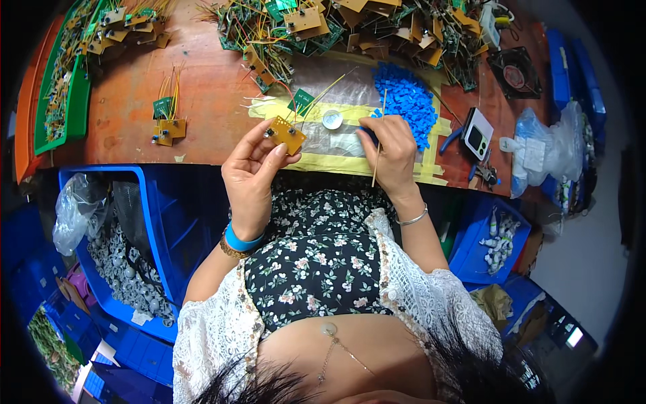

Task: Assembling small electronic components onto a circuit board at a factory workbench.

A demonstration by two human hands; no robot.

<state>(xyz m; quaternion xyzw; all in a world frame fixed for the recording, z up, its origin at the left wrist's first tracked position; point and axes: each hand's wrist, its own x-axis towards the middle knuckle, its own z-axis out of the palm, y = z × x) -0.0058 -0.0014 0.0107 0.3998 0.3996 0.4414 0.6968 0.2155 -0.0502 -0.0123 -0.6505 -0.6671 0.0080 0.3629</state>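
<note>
My left hand [250, 172] pinches a small tan circuit board [287, 137] between thumb and fingers, tilted up above the table's near edge. Dark round parts sit on the board's left side, and thin wires link it to a green circuit board [301, 100] just beyond. To the right, my right hand [396, 149] is closed around a thin wooden stick [377, 163], held nearly upright. Its thumb and forefinger are close to a heap of small blue plastic pieces [406, 101]; whether they also pinch one is unclear. Between my hands stands a small round white container [332, 120].
Wired circuit boards [424, 30] pile up along the back. One wired board set [171, 129] lies at left, near a green tray [77, 111] of boards. At right are a phone [477, 135], a black fan [515, 71] and pliers [486, 175]. Blue bins [151, 222] stand below the table.
</note>
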